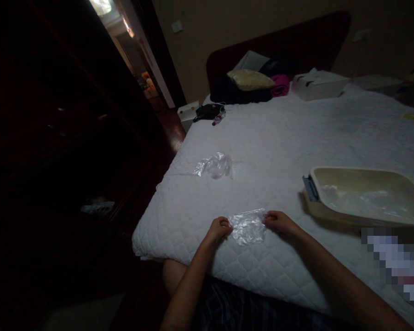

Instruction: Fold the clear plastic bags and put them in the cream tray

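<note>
A clear plastic bag is stretched between my two hands, just over the quilted white bed. My left hand pinches its left edge, fingers closed. At the right edge, near the top corner, my right hand grips the plastic between thumb and fingers. Farther back on the bed lies a second crumpled clear plastic bag, touched by neither hand. To the right stands a cream plastic bin with a grey side latch; more clear plastic lies inside it.
Toward the headboard are a beige cushion, a rolled magenta cloth and a white box. A dark bag and a bottle lie by the bed's left edge. Dark furniture fills the left side.
</note>
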Available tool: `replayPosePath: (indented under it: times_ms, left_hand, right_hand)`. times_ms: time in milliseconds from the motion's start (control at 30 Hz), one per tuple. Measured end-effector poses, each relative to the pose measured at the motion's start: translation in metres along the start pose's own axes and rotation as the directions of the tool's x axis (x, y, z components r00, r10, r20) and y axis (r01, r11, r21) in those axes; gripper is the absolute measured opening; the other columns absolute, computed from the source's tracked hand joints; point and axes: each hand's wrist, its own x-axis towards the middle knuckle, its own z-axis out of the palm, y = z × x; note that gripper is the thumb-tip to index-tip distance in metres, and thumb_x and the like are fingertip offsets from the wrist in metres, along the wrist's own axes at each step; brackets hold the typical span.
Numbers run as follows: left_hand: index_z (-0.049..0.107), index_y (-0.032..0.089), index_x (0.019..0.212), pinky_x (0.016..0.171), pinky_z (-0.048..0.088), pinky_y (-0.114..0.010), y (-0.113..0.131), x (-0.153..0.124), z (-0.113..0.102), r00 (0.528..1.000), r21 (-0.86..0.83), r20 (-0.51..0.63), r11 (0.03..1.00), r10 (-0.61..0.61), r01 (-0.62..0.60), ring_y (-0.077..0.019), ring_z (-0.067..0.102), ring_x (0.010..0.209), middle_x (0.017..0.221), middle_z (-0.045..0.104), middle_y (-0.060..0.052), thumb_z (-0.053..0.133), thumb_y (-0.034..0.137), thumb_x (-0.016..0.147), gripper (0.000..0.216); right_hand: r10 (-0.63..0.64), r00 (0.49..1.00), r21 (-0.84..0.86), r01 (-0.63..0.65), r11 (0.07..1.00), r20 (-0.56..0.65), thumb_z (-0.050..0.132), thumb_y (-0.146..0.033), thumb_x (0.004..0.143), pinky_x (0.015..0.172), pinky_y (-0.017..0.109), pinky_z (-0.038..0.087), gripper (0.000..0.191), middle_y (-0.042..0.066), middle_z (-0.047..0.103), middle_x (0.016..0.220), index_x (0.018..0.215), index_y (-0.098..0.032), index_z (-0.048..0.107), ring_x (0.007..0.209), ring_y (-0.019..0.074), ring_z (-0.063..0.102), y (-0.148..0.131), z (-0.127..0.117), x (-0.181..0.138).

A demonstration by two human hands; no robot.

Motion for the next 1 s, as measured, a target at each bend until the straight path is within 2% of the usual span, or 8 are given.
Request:
replayPosePath:
  times_ms: [200, 400, 533, 600, 733, 800, 867, 1000]
  left_hand:
    - [0.054, 0.014, 0.098, 0.038, 0.033, -0.017, -0.015, -0.002, 0.003, 0.99, 0.01, -0.029, 0.991, 0.136, -0.136, -0.0024, 0.04, 0.039, 0.076, 0.056, 0.002, 0.064, 0.019, 0.061, 0.039]
    - [0.057, 0.015, 0.07, 0.062, 0.04, -0.021, -0.016, -0.016, 0.003, 0.943, 0.14, -0.075, 0.94, 0.323, -0.311, -0.0111, 0.049, 0.067, 0.072, 0.053, 0.0, 0.054, 0.009, 0.064, 0.009]
    - [0.057, 0.017, 0.071, 0.073, 0.04, -0.024, -0.015, -0.028, 0.004, 0.871, 0.281, -0.042, 0.843, 0.489, -0.459, -0.0142, 0.048, 0.078, 0.078, 0.052, -0.001, 0.048, 0.004, 0.065, 0.016]
    - [0.057, 0.017, 0.075, 0.074, 0.04, -0.025, -0.017, -0.032, 0.004, 0.812, 0.38, -0.005, 0.752, 0.584, -0.539, -0.0142, 0.049, 0.079, 0.081, 0.053, -0.002, 0.045, 0.002, 0.067, 0.021]
    - [0.057, 0.018, 0.083, 0.075, 0.043, -0.025, -0.024, -0.035, 0.006, 0.746, 0.515, 0.055, 0.621, 0.664, -0.591, -0.014, 0.052, 0.082, 0.09, 0.054, -0.003, 0.042, 0.001, 0.07, 0.026]
    - [0.057, 0.018, 0.085, 0.073, 0.044, -0.025, -0.029, -0.035, 0.007, 0.723, 0.568, 0.077, 0.566, 0.687, -0.598, -0.0139, 0.053, 0.081, 0.091, 0.054, -0.004, 0.042, 0.001, 0.072, 0.027]
    - [0.058, 0.018, 0.087, 0.071, 0.046, -0.025, -0.031, -0.035, 0.006, 0.701, 0.601, 0.087, 0.524, 0.708, -0.603, -0.0137, 0.054, 0.08, 0.091, 0.055, -0.004, 0.042, 0.002, 0.073, 0.027]
    - [0.058, 0.019, 0.09, 0.072, 0.048, -0.025, -0.024, -0.038, 0.001, 0.686, 0.594, 0.1, 0.51, 0.721, -0.623, -0.0132, 0.056, 0.082, 0.093, 0.057, -0.004, 0.043, 0.007, 0.078, 0.022]
  right_hand:
    - [-0.065, 0.997, -0.013, 0.066, 0.998, 0.029, 0.065, -0.043, 0.057, 0.045, 0.023, 0.035, 0.029, -0.001, 0.053, 0.055, 0.065, -0.016, 0.055, 0.049, 0.0102, 0.047, 0.006, -0.001, -0.003]
    - [-0.193, 0.977, -0.138, 0.204, 0.969, 0.09, 0.058, -0.03, 0.062, 0.058, 0.025, 0.042, 0.016, 0.001, 0.058, 0.064, 0.069, -0.017, 0.055, 0.064, 0.0146, 0.055, 0.009, -0.004, -0.009]
    - [-0.237, 0.959, -0.154, 0.26, 0.953, 0.152, 0.053, -0.022, 0.061, 0.07, 0.029, 0.047, 0.037, 0.007, 0.063, 0.09, 0.098, -0.017, 0.056, 0.081, 0.0188, 0.059, 0.01, -0.018, -0.017]
    - [-0.322, 0.941, -0.229, 0.338, 0.913, 0.105, 0.048, -0.018, 0.063, 0.08, 0.034, 0.046, 0.046, 0.009, 0.061, 0.104, 0.109, -0.018, 0.052, 0.094, 0.0206, 0.058, 0.004, -0.022, -0.024]
    - [-0.59, 0.807, -0.6, 0.46, 0.655, -0.026, 0.038, -0.013, 0.073, 0.095, 0.042, 0.038, 0.046, 0.009, 0.054, 0.119, 0.117, -0.02, 0.049, 0.112, 0.0214, 0.048, -0.015, 0.0, -0.043]
    - [-0.674, 0.734, -0.726, 0.508, 0.464, 0.083, 0.036, -0.013, 0.078, 0.098, 0.044, 0.034, 0.046, 0.011, 0.051, 0.125, 0.123, -0.018, 0.045, 0.117, 0.0221, 0.044, -0.017, 0.025, -0.053]
    - [-0.669, 0.702, -0.779, 0.553, 0.296, 0.244, 0.038, -0.021, 0.083, 0.102, 0.045, 0.029, 0.047, 0.012, 0.041, 0.134, 0.131, -0.015, 0.037, 0.125, 0.0231, 0.034, -0.009, 0.051, -0.061]
    - [-0.621, 0.683, -0.8, 0.582, 0.144, 0.385, 0.044, -0.045, 0.083, 0.102, 0.05, 0.025, 0.062, 0.013, 0.029, 0.141, 0.136, -0.018, 0.028, 0.13, 0.0279, 0.023, 0.026, 0.082, -0.063]
